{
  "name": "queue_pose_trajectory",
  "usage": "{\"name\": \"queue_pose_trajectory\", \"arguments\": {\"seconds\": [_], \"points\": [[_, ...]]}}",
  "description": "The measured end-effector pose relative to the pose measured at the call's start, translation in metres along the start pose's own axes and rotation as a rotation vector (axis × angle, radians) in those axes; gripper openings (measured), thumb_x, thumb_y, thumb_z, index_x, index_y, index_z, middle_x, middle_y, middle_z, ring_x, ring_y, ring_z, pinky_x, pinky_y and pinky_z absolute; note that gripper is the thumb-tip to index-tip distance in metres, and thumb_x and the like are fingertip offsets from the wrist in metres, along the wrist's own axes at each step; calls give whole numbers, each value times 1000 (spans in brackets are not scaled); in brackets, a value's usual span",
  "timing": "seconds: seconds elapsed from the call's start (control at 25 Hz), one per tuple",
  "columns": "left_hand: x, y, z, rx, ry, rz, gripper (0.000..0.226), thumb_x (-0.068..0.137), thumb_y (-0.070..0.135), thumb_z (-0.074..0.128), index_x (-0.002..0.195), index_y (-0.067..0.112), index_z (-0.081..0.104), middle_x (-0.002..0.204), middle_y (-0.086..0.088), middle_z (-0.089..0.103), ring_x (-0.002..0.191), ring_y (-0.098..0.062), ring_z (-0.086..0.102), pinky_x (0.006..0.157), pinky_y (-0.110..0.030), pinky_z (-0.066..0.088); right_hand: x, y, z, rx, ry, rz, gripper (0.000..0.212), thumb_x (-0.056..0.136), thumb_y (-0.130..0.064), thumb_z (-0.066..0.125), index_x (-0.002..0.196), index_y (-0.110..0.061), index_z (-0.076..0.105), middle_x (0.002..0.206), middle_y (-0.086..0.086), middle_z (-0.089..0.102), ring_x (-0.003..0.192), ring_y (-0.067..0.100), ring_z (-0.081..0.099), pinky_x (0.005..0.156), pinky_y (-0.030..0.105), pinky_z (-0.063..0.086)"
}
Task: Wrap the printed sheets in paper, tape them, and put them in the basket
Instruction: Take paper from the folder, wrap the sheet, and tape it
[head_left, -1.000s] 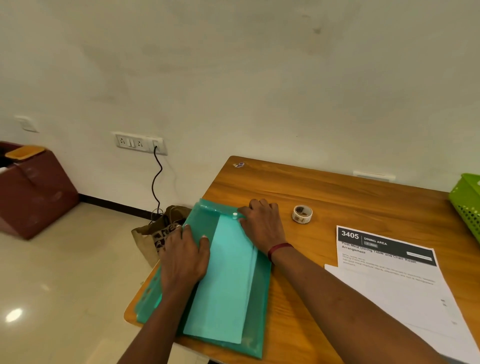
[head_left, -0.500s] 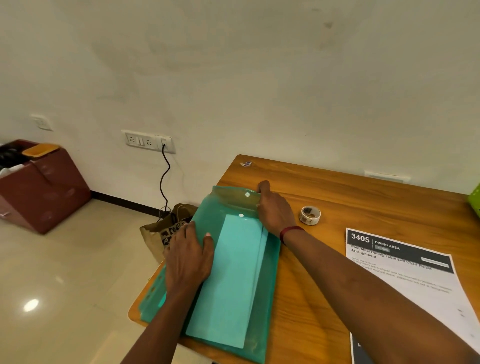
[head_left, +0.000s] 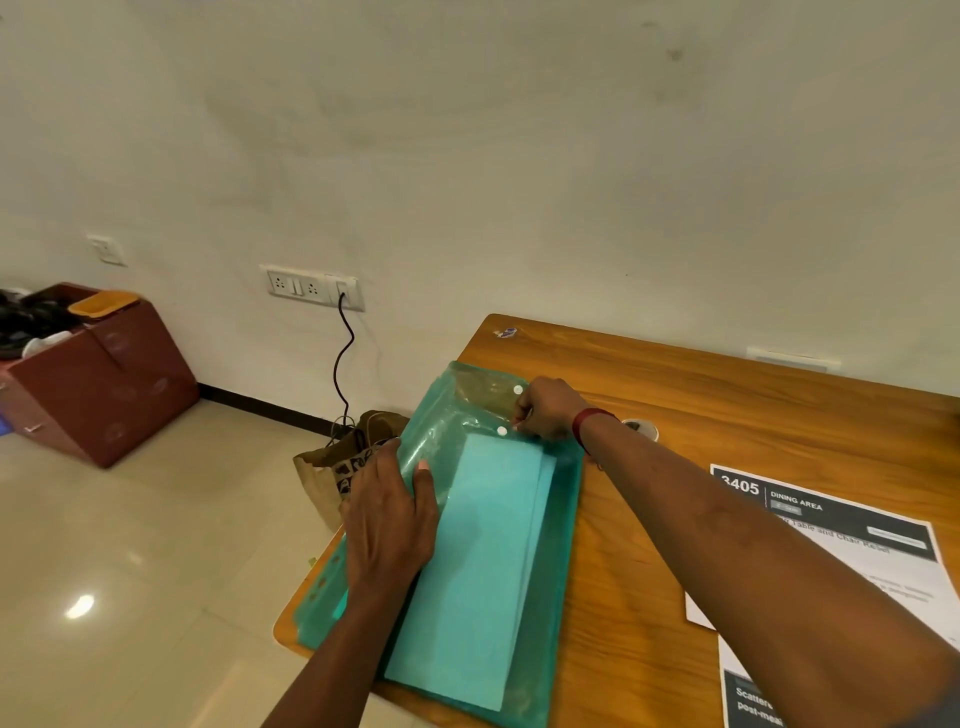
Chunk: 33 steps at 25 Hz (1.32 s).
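Note:
A green see-through folder (head_left: 565, 525) lies on the left end of the wooden table (head_left: 701, 395). Its flap is folded back and two white snap studs show. Light teal paper sheets (head_left: 483, 561) lie inside it. My left hand (head_left: 389, 519) presses flat on the folder's left side. At the folder's mouth, beside the lower stud, the curled fingers of my right hand (head_left: 548, 413) pinch the edge. Printed sheets (head_left: 841, 525) with a dark "3405 DINING AREA" header lie to the right. A small tape roll (head_left: 641, 428) peeks out behind my right wrist.
A brown paper bag (head_left: 332, 467) stands on the floor against the table's left edge, under a wall socket (head_left: 311, 286) with a black cable hanging. A maroon box (head_left: 98, 374) sits on the floor at far left. The basket is out of view.
The folder's flap has gone from closed to folded back. My right hand came down from the flap's top to the pocket mouth. The view turned left and the green basket left the frame.

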<state>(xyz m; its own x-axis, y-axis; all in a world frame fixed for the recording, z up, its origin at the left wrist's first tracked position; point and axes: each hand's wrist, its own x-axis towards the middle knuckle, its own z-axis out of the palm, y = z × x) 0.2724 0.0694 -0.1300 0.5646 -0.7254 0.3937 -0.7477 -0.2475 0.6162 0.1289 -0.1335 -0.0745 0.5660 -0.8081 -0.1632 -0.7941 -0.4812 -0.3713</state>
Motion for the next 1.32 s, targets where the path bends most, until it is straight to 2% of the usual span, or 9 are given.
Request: {"name": "queue_pose_trajectory", "arguments": {"seconds": [0.2,0.36,0.44,0.6,0.72,0.8,1.0,1.16,1.32], "points": [[-2,3,1,26,0,10,53,96,53,26,131,18,44,120,-8,59,108,-26,55,93,-48,45,-7,-4,-9,134,-160,53,17,85,-16,74,97,-5,75,87,6,71,68,13,57,59,23,48],[-3,6,1,27,-2,26,56,95,55,25,130,17,45,119,-8,60,107,-26,56,93,-49,46,-11,-7,-12,138,-232,76,18,83,-5,73,100,-5,74,72,-3,66,52,9,47,43,20,38],[-3,5,1,29,-2,27,56,95,56,24,129,17,45,118,-7,60,105,-25,56,92,-49,47,-12,-9,-9,115,-205,53,20,81,0,70,98,-11,75,78,-2,69,57,11,52,48,24,44],[-3,6,1,43,6,36,53,96,54,27,129,17,45,117,-8,60,104,-25,55,89,-48,48,-15,-12,-9,-59,-83,-82,20,78,-8,77,97,-13,77,96,-2,74,79,10,61,74,28,53],[-2,5,1,61,0,61,52,97,53,26,130,18,44,120,-7,60,105,-25,55,88,-48,49,-18,-13,-12,-195,-30,-143,15,82,-13,72,96,-10,76,95,4,73,83,21,61,69,31,48],[-3,3,2,74,-9,82,53,97,53,26,133,18,42,124,-6,58,107,-24,54,90,-47,48,-21,-13,-13,-243,66,-158,13,85,-12,63,93,-8,73,93,10,70,83,27,59,63,32,43],[-3,1,5,183,-49,102,55,96,47,30,138,14,38,128,-9,55,109,-27,54,88,-45,45,-39,-17,-6,-167,506,-180,16,92,-10,51,97,-16,65,91,7,65,82,28,59,58,32,40],[-2,-3,10,268,-114,55,53,95,41,44,139,14,38,131,-8,55,114,-26,51,92,-44,42,-53,-20,4,-290,675,-292,27,87,-5,64,110,-18,68,90,6,66,81,27,60,55,34,47],[0,-5,11,291,-143,30,48,94,44,45,134,18,43,134,-4,54,118,-23,50,98,-44,42,-68,-28,-4,-331,866,-402,38,74,6,74,106,-13,69,87,9,65,78,28,59,47,33,51]]}}
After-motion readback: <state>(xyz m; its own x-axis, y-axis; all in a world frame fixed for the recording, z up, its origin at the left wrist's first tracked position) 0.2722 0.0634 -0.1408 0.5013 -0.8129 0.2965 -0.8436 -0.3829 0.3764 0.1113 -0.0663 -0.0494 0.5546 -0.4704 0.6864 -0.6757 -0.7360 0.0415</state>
